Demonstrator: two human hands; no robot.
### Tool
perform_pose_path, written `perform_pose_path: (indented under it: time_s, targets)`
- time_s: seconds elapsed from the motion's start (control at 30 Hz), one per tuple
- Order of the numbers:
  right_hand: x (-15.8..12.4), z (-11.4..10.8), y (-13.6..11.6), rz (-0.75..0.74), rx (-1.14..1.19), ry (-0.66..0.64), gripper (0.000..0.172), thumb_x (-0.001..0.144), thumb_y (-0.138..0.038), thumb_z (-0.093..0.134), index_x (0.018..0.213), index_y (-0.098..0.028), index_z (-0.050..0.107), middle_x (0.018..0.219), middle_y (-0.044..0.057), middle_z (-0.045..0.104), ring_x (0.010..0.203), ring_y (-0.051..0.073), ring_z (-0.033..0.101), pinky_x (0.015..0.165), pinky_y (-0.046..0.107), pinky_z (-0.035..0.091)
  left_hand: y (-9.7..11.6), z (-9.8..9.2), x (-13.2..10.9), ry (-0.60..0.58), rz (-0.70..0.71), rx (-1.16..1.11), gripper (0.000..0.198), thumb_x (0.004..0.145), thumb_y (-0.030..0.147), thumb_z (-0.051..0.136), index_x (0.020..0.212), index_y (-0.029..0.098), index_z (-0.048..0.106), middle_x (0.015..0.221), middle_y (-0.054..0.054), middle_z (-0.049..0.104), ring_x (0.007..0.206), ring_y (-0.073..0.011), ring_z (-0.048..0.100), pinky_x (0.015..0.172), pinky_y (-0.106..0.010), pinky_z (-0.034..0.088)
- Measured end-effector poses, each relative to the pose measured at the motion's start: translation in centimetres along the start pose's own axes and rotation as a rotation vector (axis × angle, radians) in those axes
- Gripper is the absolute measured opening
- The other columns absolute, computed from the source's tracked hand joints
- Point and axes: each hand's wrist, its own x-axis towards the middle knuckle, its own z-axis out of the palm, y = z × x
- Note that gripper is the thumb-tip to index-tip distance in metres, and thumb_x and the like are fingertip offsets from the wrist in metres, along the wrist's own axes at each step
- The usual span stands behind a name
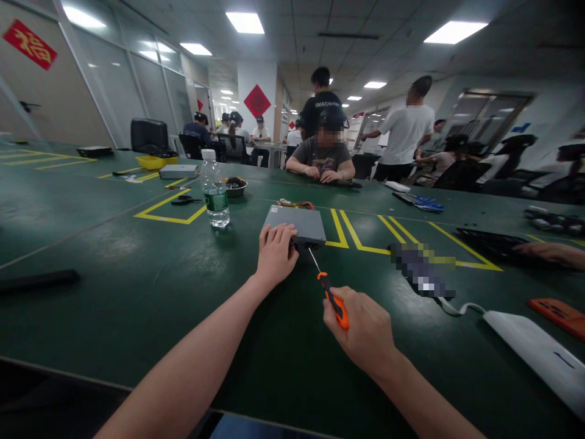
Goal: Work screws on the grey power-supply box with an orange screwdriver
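A grey metal box (297, 223) with coloured wires (296, 203) at its far end lies on the green table (137, 292). My left hand (275, 252) rests on the box's near left corner, fingers curled against it. My right hand (363, 329) is closed round the orange and black handle of a screwdriver (329, 297). The screwdriver's thin shaft points up and away, and its tip meets the near face of the box.
A water bottle (214, 190) stands left of the box, with scissors (185, 199) and a small bowl (236, 185) beyond. A white device (534, 350) with a cable and an orange object (557, 315) lie at right. Another person's hand (551, 252) rests at far right. Several people sit and stand across the table.
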Motion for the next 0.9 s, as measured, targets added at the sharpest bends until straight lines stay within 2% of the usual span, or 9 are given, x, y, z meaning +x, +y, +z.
perform_pose_path:
  time_s: [0.2, 0.53, 0.6, 0.73, 0.83, 0.9]
  targets:
    - [0.4, 0.7, -0.2, -0.042, -0.009, -0.008, 0.014, 0.087, -0.024, 0.042, 0.088, -0.013, 0.05, 0.069, 0.002, 0.058, 0.055, 0.011, 0.051, 0.055, 0.023, 0.037, 0.1, 0.1, 0.0, 0.008, -0.017, -0.005, 0.028, 0.078, 0.021, 0.047, 0.106, 0.023, 0.048, 0.122, -0.002, 0.053, 0.121, -0.0191, 0.039, 0.109, -0.041, 0.015]
    - [0.4, 1.3, -0.2, -0.007, -0.069, -0.044, 0.016, 0.088, -0.026, 0.041, 0.089, -0.013, 0.051, 0.068, 0.001, 0.058, 0.054, 0.01, 0.051, 0.054, 0.022, 0.038, 0.1, 0.4, 0.0, 0.037, -0.02, -0.002, 0.026, 0.078, 0.023, 0.049, 0.104, 0.023, 0.049, 0.121, -0.001, 0.054, 0.12, -0.0191, 0.04, 0.108, -0.04, 0.016]
    - [0.4, 1.3, -0.4, -0.013, -0.105, -0.07, 0.014, 0.087, -0.024, 0.043, 0.088, -0.014, 0.052, 0.073, 0.003, 0.059, 0.055, 0.01, 0.051, 0.053, 0.023, 0.038, 0.1, 0.4, 0.0, 0.039, -0.018, -0.002, 0.026, 0.078, 0.023, 0.049, 0.104, 0.023, 0.049, 0.121, -0.002, 0.054, 0.12, -0.0195, 0.04, 0.108, -0.041, 0.016]
    - [0.3, 1.3, -0.9, -0.16, -0.194, -0.11, 0.013, 0.083, -0.014, 0.046, 0.09, -0.015, 0.056, 0.097, 0.011, 0.059, 0.067, 0.014, 0.054, 0.059, 0.026, 0.043, 0.1, 0.4, 0.0, 0.036, -0.016, -0.002, 0.027, 0.078, 0.023, 0.049, 0.105, 0.023, 0.048, 0.121, -0.002, 0.054, 0.119, -0.0203, 0.04, 0.108, -0.042, 0.016]
    - [0.2, 1.6, -1.2, -0.307, -0.148, -0.12, 0.018, 0.081, -0.007, 0.045, 0.091, -0.014, 0.059, 0.103, 0.013, 0.059, 0.075, 0.017, 0.055, 0.065, 0.028, 0.046, 0.1, 0.4, 0.0, 0.035, -0.019, -0.005, 0.028, 0.077, 0.022, 0.05, 0.105, 0.022, 0.048, 0.121, -0.002, 0.054, 0.119, -0.0201, 0.04, 0.108, -0.042, 0.015]
    - [0.2, 1.7, -1.4, -0.336, -0.1, -0.121, 0.02, 0.08, -0.007, 0.047, 0.093, -0.014, 0.06, 0.106, 0.013, 0.059, 0.081, 0.018, 0.055, 0.07, 0.029, 0.048, 0.1, 0.4, 0.0, 0.035, -0.02, -0.005, 0.028, 0.077, 0.022, 0.049, 0.105, 0.022, 0.048, 0.121, -0.002, 0.054, 0.119, -0.0198, 0.04, 0.108, -0.042, 0.015]
